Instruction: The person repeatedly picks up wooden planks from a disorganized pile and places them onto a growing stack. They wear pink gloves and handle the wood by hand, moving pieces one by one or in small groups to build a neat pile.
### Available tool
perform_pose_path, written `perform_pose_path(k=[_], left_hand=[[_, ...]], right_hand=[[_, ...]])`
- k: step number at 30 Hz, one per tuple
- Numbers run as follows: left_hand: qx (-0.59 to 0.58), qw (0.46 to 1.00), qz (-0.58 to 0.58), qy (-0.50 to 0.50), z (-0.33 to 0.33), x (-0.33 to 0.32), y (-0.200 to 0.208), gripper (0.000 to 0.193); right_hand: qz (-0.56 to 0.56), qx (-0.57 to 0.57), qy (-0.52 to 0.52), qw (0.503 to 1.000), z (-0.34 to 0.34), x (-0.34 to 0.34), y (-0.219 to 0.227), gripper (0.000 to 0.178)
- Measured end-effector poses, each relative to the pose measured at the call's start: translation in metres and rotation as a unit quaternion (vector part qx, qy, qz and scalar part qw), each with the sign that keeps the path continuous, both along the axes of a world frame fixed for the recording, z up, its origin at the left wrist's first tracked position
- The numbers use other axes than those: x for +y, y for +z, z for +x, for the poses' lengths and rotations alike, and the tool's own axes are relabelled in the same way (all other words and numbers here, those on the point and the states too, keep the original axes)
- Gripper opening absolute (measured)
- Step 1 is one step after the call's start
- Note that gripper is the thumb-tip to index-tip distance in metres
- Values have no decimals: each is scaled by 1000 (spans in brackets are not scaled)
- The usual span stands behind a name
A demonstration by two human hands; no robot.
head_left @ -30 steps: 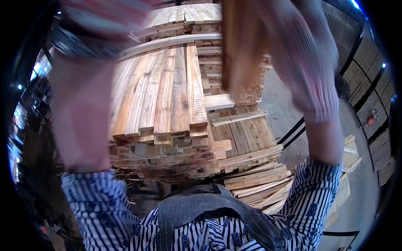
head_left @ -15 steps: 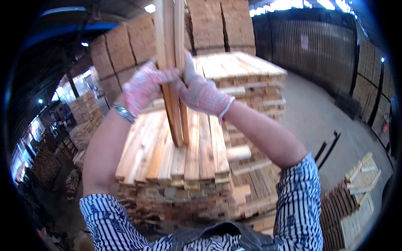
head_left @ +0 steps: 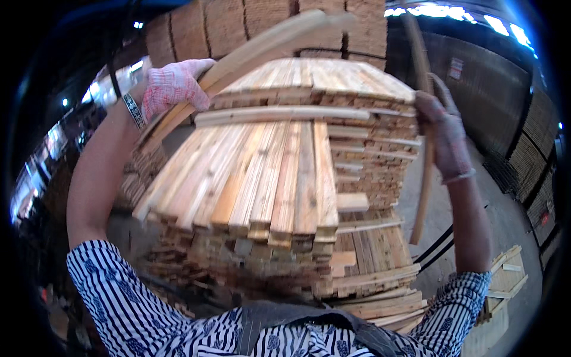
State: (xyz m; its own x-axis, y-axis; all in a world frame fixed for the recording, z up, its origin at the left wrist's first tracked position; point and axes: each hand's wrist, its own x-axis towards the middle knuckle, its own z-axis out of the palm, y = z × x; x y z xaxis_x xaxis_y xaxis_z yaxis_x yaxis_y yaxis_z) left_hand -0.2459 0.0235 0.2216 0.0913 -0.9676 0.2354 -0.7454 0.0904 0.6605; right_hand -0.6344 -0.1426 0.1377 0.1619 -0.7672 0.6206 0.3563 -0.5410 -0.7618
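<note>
My left hand [head_left: 176,89], in a white and pink knit glove, is closed round a wooden board [head_left: 262,50]. That board slants from lower left to upper right above the far end of the stack; whether it is one piece or several pressed together I cannot tell. At the right, my gloved right hand [head_left: 443,125] grips a narrow wooden strip [head_left: 423,184], held nearly upright and blurred by motion. Between my hands lies a stack of sawn boards [head_left: 238,172], its top layer side by side and pointing away from me.
Behind it rises another board stack [head_left: 363,83], with a crosswise strip [head_left: 285,114] on its near side. Lower boards [head_left: 375,244] lie at the right. Tall wood bundles [head_left: 267,24] stand at the back. Grey floor [head_left: 476,208] and a slatted wooden piece [head_left: 505,273] are to the right.
My hands have moved apart from the middle. The upright boards held together are now split: one portion tilts in my left hand, a strip is in my right.
</note>
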Motion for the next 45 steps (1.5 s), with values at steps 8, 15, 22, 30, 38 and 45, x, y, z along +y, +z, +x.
perform_pose_path(k=[8, 15, 22, 30, 38, 45], left_hand=[[-284, 920, 268, 26, 13, 0, -133, 92], [-207, 913, 351, -24, 31, -15, -121, 82], [-428, 892, 123, 77, 3, 12, -132, 60], [-370, 911, 166, 78, 4, 42, -164, 74], [-357, 922, 134, 66, 24, 52, -169, 70], [-388, 915, 106, 40, 26, 65, -177, 64]], right_hand=[[56, 150, 1, 987, 0, -13, -60, 66], [81, 181, 36, 979, 1, 8, -82, 79], [62, 229, -9, 971, -6, 28, -80, 78], [78, 249, -28, 965, -8, 27, -112, 73], [149, 178, -32, 972, -12, 2, -154, 67], [240, 191, -52, 950, -40, 3, -194, 72]])
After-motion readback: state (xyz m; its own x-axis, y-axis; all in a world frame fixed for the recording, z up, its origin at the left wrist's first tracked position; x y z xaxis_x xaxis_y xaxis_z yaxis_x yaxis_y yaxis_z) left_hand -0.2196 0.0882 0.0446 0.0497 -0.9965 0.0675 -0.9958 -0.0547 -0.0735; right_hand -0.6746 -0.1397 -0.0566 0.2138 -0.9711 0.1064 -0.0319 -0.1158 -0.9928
